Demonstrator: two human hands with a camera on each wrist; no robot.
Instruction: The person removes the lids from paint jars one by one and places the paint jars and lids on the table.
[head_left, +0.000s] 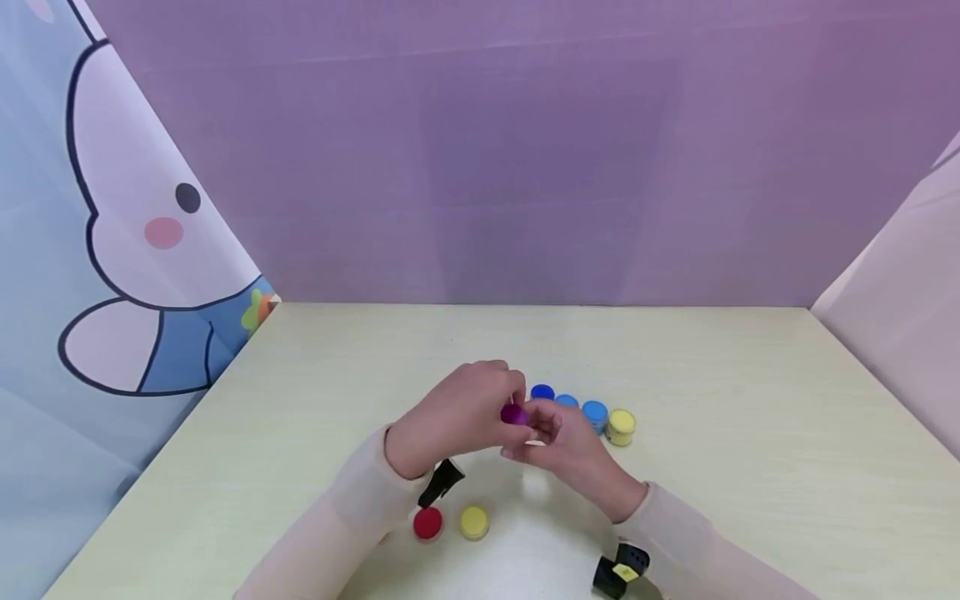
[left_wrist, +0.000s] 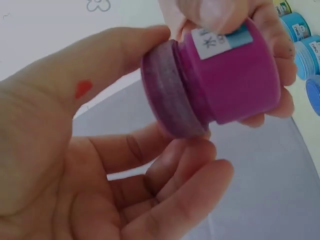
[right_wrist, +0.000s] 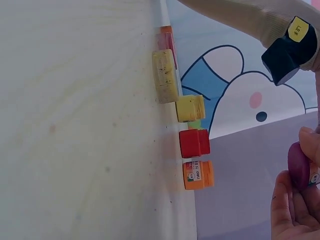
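A small magenta paint jar (head_left: 513,414) is held between both hands above the middle of the pale table (head_left: 750,433). My left hand (head_left: 457,412) pinches its darker purple lid (left_wrist: 170,90) between thumb and fingers. My right hand (head_left: 561,440) grips the jar's body (left_wrist: 240,75), fingers wrapped behind it and thumb on the white label. The lid sits on the jar, which lies tilted on its side. A red paint spot (left_wrist: 83,89) marks my left thumb. In the right wrist view only the lid's edge (right_wrist: 299,165) and my right palm (right_wrist: 292,212) show.
Behind the hands stand a dark blue jar (head_left: 542,392), two lighter blue jars (head_left: 595,414) and a yellow jar (head_left: 621,427) in a row. A red jar (head_left: 427,523) and another yellow jar (head_left: 474,522) stand near the front. An orange jar (right_wrist: 198,174) stands beside them. A white round patch (head_left: 525,542) lies below the hands.
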